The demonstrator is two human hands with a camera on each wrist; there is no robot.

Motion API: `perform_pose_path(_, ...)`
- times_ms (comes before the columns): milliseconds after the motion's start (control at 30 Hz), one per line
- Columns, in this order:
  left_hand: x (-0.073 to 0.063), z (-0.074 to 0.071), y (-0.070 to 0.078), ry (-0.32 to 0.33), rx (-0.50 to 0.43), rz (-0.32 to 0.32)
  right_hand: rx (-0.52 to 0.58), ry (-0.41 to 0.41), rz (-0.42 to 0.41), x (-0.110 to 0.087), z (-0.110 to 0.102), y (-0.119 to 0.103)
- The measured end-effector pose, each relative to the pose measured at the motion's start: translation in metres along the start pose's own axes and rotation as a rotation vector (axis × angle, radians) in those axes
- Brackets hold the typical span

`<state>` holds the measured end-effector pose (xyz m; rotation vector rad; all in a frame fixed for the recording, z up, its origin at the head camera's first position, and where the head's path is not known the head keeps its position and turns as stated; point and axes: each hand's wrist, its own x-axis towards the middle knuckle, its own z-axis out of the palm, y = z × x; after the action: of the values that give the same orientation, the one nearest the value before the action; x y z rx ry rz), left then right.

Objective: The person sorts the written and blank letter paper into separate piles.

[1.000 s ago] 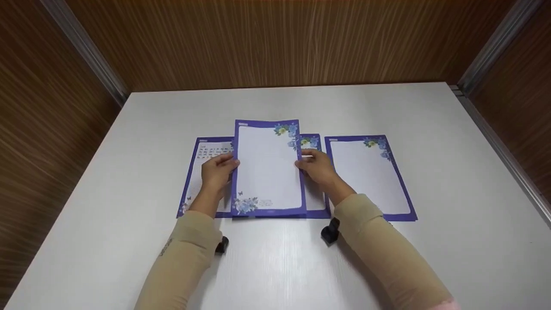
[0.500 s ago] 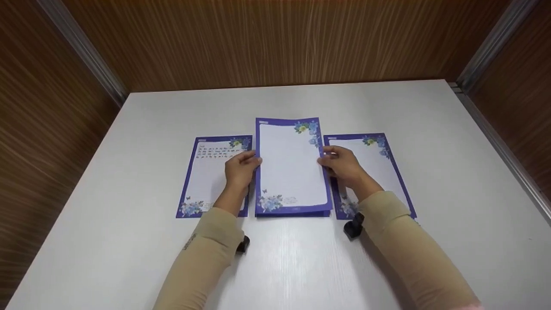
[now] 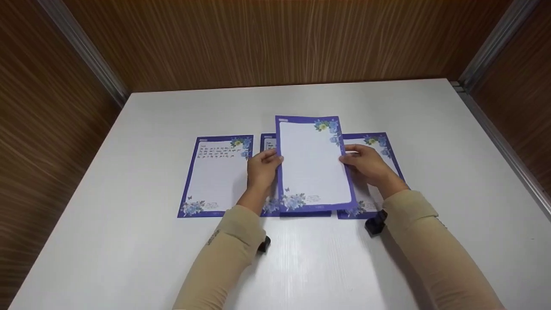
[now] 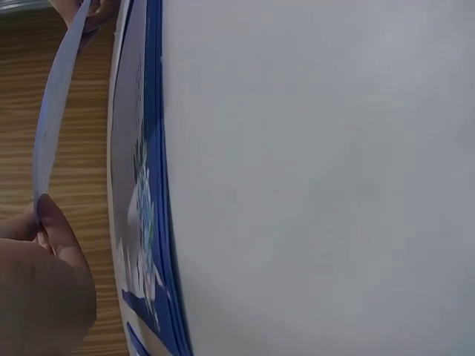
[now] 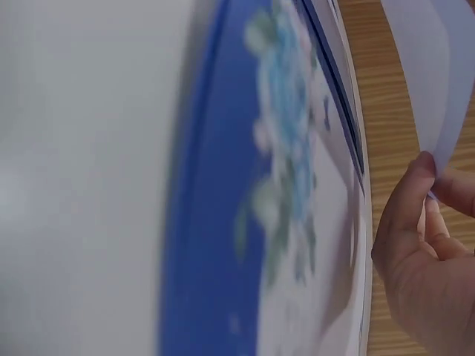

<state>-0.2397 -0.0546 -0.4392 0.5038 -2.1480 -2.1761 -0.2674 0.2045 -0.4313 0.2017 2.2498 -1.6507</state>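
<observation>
Sheet (image 3: 313, 163), purple-bordered, is raised over the table (image 3: 129, 172), side edges pinched between thumb and fingers of left hand (image 3: 262, 170) and right hand (image 3: 371, 165). It has shifted right, now overlapping middle sheet (image 3: 271, 204) and right sheet (image 3: 366, 196): apparently mid-transfer, not placed.

Left hand (image 3: 261, 170), right hand (image 3: 368, 164) apart, both pinching, seemingly level.

The held sheet (image 3: 314, 168) is thin, smooth, matt paper, as is the written page (image 3: 219, 183). The white worktop (image 3: 318, 267) has a smooth, faintly grained sheen. The back panel (image 3: 275, 43) looks like wood, the corner strip (image 3: 82, 47) like dull metal; the sleeve (image 3: 242, 226) is creased, matt cloth.
</observation>
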Motion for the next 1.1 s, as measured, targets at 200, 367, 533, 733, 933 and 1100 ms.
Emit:
perform_pose_path(200,-0.004,0.017,-0.001,-0.004,0.01,0.034,-0.016,-0.016,0.004,-0.002,-0.018,0.004)
perform_pose_path(367,-0.007,0.031,-0.002,0.012,0.014,0.053,-0.019,-0.042,0.013,-0.004,-0.033,0.005)
perform_pose_path(533,-0.01,0.045,-0.002,0.012,0.01,0.062,-0.03,-0.07,0.007,-0.008,-0.051,0.002)
perform_pose_path(733,-0.014,0.062,-0.002,0.01,-0.002,0.062,-0.052,-0.094,-0.006,-0.013,-0.071,0.002)
perform_pose_path(933,-0.017,0.077,-0.005,0.004,0.006,0.043,-0.099,-0.093,-0.015,-0.017,-0.086,0.009)
perform_pose_path(1100,-0.02,0.086,-0.005,0.002,0.043,0.037,-0.133,-0.1,0.0,-0.018,-0.096,0.015)
